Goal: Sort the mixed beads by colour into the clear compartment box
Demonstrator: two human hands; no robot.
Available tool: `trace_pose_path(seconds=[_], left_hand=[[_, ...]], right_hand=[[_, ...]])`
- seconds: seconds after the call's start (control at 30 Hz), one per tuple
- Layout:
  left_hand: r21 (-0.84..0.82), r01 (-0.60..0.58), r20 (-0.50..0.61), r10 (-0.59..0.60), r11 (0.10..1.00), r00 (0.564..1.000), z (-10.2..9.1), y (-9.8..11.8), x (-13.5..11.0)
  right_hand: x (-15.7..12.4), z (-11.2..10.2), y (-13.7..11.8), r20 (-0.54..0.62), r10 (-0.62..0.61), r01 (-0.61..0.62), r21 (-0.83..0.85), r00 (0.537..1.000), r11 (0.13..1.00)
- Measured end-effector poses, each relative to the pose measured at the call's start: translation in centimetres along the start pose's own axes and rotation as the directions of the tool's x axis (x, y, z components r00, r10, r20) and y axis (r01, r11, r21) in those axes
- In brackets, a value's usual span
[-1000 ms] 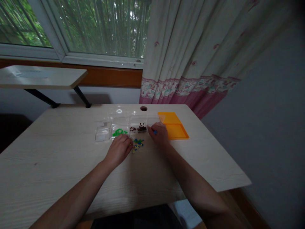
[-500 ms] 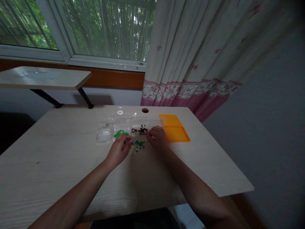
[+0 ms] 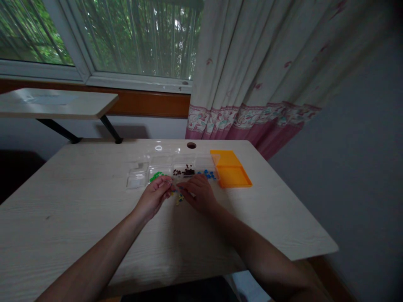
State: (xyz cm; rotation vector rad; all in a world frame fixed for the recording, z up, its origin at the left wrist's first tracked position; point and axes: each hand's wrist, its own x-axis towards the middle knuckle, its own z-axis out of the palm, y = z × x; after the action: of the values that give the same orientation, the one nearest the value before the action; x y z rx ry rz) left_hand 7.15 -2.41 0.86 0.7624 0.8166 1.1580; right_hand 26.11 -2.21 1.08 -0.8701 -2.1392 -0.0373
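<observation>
My left hand (image 3: 155, 195) and my right hand (image 3: 197, 192) meet over a small heap of blue and yellow beads (image 3: 179, 197) on the pale wooden table (image 3: 78, 201). Both hands have their fingers curled in a pinch over the heap; what they pinch is too small to make out. Just behind them runs a row of clear plastic boxes (image 3: 137, 178). One box holds green beads (image 3: 155, 175), one holds dark brown beads (image 3: 185, 171), one holds blue beads (image 3: 208, 173).
An orange tray (image 3: 232, 173) lies to the right of the boxes. A cable hole (image 3: 191, 145) sits at the table's far edge. A second small table (image 3: 56, 103) stands at the left under the window. A patterned curtain (image 3: 252, 63) hangs behind.
My right hand has moved left from the blue-bead box to the heap, uncovering the blue beads. My left hand has stayed at the heap and turned slightly.
</observation>
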Motion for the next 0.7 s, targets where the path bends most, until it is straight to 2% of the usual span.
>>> trace_pose_path(seconds=[0.23,0.5,0.7], left_hand=[[-0.008,-0.001,0.054,0.001,1.000,0.999,-0.32,-0.48,0.23],[0.041,0.039,0.144,-0.045,0.998,0.989,-0.64,-0.80,-0.04],[0.058,0.060,0.156,-0.068,0.997,0.985,-0.22,-0.61,-0.19]], right_hand=[[-0.28,0.56,0.12,0.026,0.037,-0.037,0.004,0.999,0.999],[-0.36,0.91,0.23,0.046,-0.068,0.066,0.032,0.997,0.997],[-0.46,0.92,0.21,0.013,-0.067,0.067,0.033,0.998,0.997]])
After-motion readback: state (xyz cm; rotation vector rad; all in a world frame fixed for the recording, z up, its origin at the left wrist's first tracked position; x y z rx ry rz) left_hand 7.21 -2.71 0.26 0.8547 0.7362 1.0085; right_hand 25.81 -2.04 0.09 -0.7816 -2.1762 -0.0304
